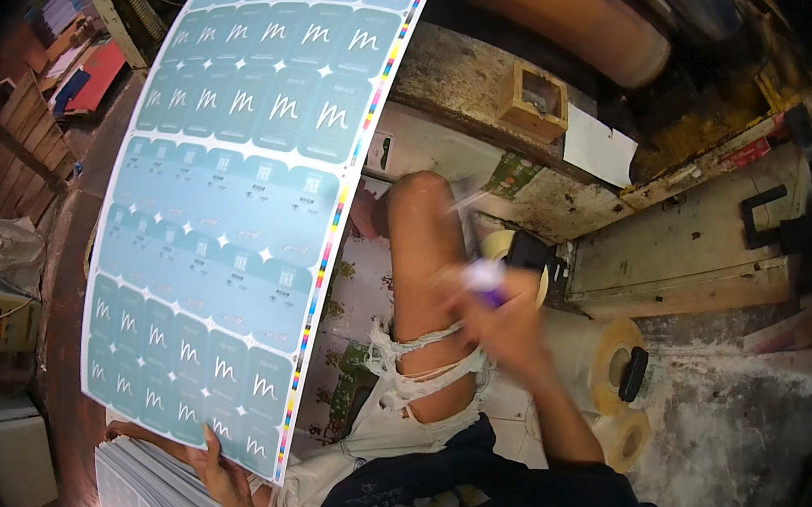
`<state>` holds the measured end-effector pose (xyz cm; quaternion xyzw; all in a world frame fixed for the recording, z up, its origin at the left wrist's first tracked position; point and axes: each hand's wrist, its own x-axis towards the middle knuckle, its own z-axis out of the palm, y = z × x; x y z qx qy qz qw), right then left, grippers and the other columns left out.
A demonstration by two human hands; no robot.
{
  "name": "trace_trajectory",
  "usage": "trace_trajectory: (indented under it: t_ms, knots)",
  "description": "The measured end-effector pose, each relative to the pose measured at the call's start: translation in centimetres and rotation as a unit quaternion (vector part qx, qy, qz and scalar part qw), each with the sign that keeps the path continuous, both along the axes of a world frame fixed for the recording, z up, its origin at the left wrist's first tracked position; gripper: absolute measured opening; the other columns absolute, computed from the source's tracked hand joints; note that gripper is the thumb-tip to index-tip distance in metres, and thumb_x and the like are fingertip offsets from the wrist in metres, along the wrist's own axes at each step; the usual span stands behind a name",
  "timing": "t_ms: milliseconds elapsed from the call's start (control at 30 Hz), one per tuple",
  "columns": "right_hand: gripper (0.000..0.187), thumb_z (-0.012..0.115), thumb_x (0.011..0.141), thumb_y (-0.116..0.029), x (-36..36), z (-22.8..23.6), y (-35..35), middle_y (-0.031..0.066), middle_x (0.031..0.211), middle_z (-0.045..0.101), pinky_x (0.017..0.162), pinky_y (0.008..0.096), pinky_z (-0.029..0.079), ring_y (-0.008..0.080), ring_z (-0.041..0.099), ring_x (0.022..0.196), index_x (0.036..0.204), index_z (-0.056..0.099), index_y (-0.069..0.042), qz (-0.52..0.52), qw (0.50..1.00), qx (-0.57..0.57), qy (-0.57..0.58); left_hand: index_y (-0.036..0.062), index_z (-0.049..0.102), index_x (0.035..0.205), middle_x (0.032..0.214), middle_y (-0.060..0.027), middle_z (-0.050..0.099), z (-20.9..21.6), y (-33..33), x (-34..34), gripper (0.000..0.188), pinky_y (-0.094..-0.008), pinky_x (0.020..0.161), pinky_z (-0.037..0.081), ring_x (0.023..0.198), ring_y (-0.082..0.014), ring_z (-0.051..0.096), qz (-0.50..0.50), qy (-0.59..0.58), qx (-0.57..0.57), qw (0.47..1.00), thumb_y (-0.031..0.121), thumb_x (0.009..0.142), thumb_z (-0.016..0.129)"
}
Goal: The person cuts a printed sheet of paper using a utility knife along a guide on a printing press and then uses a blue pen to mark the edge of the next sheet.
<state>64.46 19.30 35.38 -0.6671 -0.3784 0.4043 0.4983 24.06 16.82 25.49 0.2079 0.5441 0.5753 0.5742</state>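
Observation:
A large printed sheet (203, 224), blue-green with rows of label shapes and a colour strip down its right edge, rises in a curve on the left. My left hand (220, 478) pinches its bottom edge, thumb on the printed face. My right hand (508, 327), smeared by motion, is closed around a small white and purple thing (489, 286) above my bent leg (426, 246); its kind is too blurred to make out. A thin grey streak shows just beyond that hand. Below the sheet lies a thick stack of printed sheets (135, 482).
A ledge ahead carries a small wooden box (535, 102) and a white paper (600, 147). Large brown rollers (584, 26) cross the top. Rolls of clear film (597, 355) stand at the right, near a metal cabinet (690, 252). A plastic bag (4, 244) sits far left.

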Motion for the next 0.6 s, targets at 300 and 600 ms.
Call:
trace_trajectory:
  t_ms: [300,600]
  knots:
    - [0.039,0.080,0.077,-0.032,17.9,-8.5,-7.8,0.0034,0.076,0.066,0.065,0.0261,0.047,0.0101,0.059,0.068,0.091,0.071,0.004,-0.347,0.904,-0.122,-0.216,0.0025,0.039,0.135,0.129,-0.0136,0.050,-2.3,-1.5,-3.7,0.052,-0.0392,0.094,0.045,0.115,-0.0239,0.051,-0.023,0.051,-0.065,0.996,0.016,0.091,0.065]
    - [0.041,0.080,0.077,-0.031,19.7,-10.3,-6.8,0.0064,0.080,0.069,0.065,0.0263,0.047,0.0124,0.061,0.071,0.099,0.072,0.002,-0.309,0.928,-0.111,-0.177,0.0028,0.039,0.135,0.130,-0.0119,0.050,-0.2,-2.6,-4.0,0.051,-0.0375,0.095,0.045,0.116,-0.0216,0.050,-0.023,0.048,-0.079,0.995,0.017,0.092,0.063]
